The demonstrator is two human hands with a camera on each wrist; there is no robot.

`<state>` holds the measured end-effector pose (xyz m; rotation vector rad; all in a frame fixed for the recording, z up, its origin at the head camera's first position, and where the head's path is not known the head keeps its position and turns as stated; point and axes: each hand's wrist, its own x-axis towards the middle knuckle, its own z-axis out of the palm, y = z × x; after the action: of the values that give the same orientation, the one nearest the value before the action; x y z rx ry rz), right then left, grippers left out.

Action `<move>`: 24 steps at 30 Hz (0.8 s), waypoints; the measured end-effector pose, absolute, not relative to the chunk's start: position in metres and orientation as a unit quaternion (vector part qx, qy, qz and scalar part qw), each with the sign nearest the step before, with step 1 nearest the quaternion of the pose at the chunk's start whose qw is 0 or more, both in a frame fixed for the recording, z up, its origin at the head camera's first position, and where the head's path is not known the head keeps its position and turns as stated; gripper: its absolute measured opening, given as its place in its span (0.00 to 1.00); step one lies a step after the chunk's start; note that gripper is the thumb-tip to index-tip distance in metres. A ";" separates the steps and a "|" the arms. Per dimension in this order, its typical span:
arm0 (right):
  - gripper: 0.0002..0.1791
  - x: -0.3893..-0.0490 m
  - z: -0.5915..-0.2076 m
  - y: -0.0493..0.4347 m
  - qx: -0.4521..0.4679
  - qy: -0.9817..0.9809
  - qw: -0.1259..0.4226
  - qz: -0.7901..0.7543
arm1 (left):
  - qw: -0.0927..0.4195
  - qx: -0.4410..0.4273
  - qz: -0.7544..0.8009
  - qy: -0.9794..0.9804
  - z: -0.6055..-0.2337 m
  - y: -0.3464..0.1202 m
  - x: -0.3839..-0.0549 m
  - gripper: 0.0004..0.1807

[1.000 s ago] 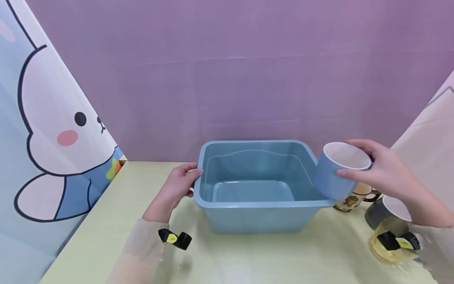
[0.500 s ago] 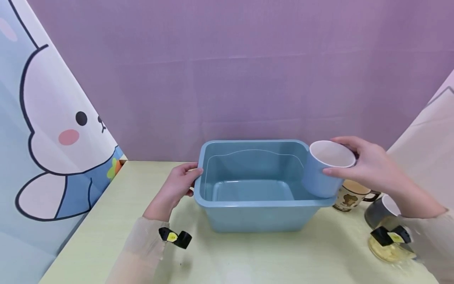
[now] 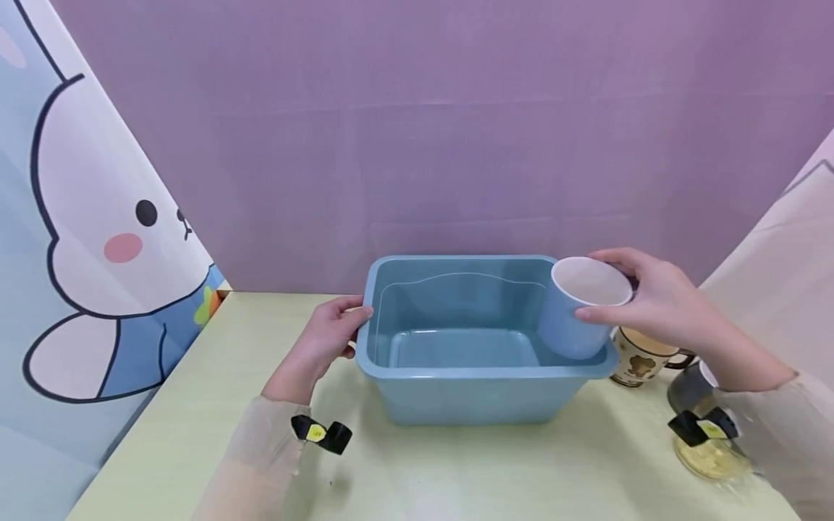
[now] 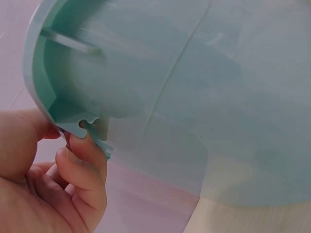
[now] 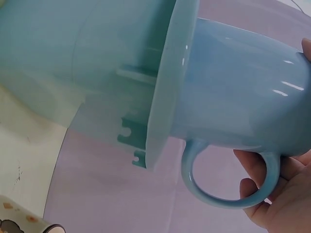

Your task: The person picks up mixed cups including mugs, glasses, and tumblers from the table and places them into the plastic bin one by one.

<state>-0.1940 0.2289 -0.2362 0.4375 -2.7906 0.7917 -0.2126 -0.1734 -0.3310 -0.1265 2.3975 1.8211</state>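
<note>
A blue rectangular plastic basin [image 3: 482, 394] stands on the table against the purple backdrop. My left hand [image 3: 329, 333] pinches its left rim, thumb on top and fingers curled beneath, as the left wrist view of the rim [image 4: 36, 73] also shows. My right hand [image 3: 651, 297] grips a light blue mug [image 3: 573, 322] with a white inside near its mouth. The mug is upright, slightly tilted, over the basin's right end, its lower part inside the rim line. In the right wrist view the mug's handle [image 5: 228, 201] points down beside the curled fingers.
Right of the basin stand a cream mug with a brown bear print [image 3: 641, 358] and a dark grey mug [image 3: 687, 391]. A clear yellowish glass [image 3: 710, 456] is partly hidden by the right sleeve. The purple backdrop [image 3: 417, 145] rises close behind the basin.
My right hand has carried the blue mug leftward, from the basin's right rim to over its inside. The left hand stays on the left rim and the basin has not moved.
</note>
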 end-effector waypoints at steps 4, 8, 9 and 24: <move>0.43 -0.195 -0.236 0.227 0.156 -0.947 0.096 0.262 | 0.064 -0.042 0.602 0.794 -0.331 -0.173 -0.213 0.22; 0.43 -0.197 -0.236 0.226 0.167 -0.947 0.091 0.258 | 0.065 -0.043 0.601 0.796 -0.331 -0.173 -0.214 0.22; 0.43 -0.198 -0.236 0.226 0.171 -0.947 0.090 0.257 | 0.065 -0.043 0.601 0.795 -0.331 -0.173 -0.214 0.22; 0.43 -0.200 -0.235 0.215 0.178 -0.950 0.059 0.248 | 0.066 -0.044 0.605 0.792 -0.333 -0.172 -0.216 0.23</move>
<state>-0.2003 0.2147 -0.2349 0.5398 -2.8779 0.7497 -0.2155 -0.1720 -0.3335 -0.1316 2.3894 1.8238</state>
